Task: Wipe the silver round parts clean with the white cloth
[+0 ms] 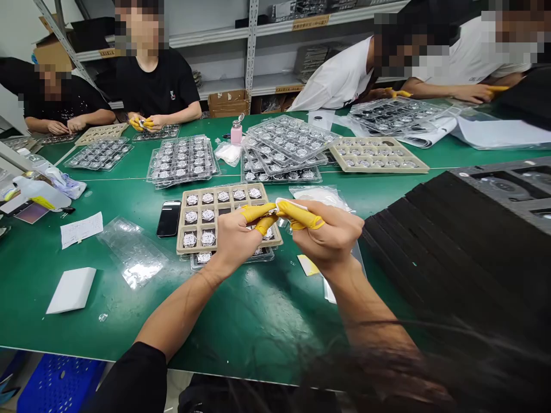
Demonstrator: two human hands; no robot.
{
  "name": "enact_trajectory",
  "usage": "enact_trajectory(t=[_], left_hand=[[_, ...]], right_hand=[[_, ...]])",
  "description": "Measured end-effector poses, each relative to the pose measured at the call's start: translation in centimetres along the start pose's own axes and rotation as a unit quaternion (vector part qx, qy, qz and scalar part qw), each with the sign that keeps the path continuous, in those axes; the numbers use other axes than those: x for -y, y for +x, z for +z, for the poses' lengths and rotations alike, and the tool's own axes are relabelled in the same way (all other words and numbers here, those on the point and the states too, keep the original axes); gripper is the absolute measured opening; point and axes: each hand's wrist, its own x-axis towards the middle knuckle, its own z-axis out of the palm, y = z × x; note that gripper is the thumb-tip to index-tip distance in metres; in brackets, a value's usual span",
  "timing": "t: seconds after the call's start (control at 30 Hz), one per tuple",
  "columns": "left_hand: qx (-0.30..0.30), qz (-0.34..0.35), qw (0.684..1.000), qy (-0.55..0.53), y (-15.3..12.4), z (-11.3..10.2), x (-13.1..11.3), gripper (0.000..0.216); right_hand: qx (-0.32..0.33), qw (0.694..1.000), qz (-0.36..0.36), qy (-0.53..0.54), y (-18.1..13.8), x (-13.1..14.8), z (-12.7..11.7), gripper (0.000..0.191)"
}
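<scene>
Both my hands are raised over the table, yellow finger cots on their fingertips. My left hand pinches a small shiny watch case, mostly hidden by the fingers. My right hand is closed on a white cloth, whose edge shows above the finger and meets the watch case. Under my left hand lies a beige tray of round watch cases in square compartments; one compartment shows bare black. A clear plastic tray sticks out beneath it.
A black phone, clear plastic bag and white block lie left. Black foam sheets are stacked right. Across the table are stacked clear trays, another beige tray, a pink bottle and several co-workers.
</scene>
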Motion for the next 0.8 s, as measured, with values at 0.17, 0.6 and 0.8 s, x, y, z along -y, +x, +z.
enact_trajectory(t=[0.17, 0.6, 0.8], left_hand=[[-0.029, -0.002, 0.998, -0.047, 0.2, 0.0, -0.2, 0.02], [-0.03, -0.039, 0.993, -0.106, -0.1, 0.8, 0.9, 0.02], [-0.038, -0.173, 0.943, -0.282, 1.1, 1.2, 0.9, 0.037]], right_hand=[[-0.001, 0.998, 0.059, 0.001, 0.1, 0.1, 0.4, 0.037], [0.047, 0.992, 0.075, -0.087, -0.3, 0.1, 0.5, 0.03], [0.031, 0.962, 0.261, 0.067, -0.1, 0.2, 0.9, 0.025]])
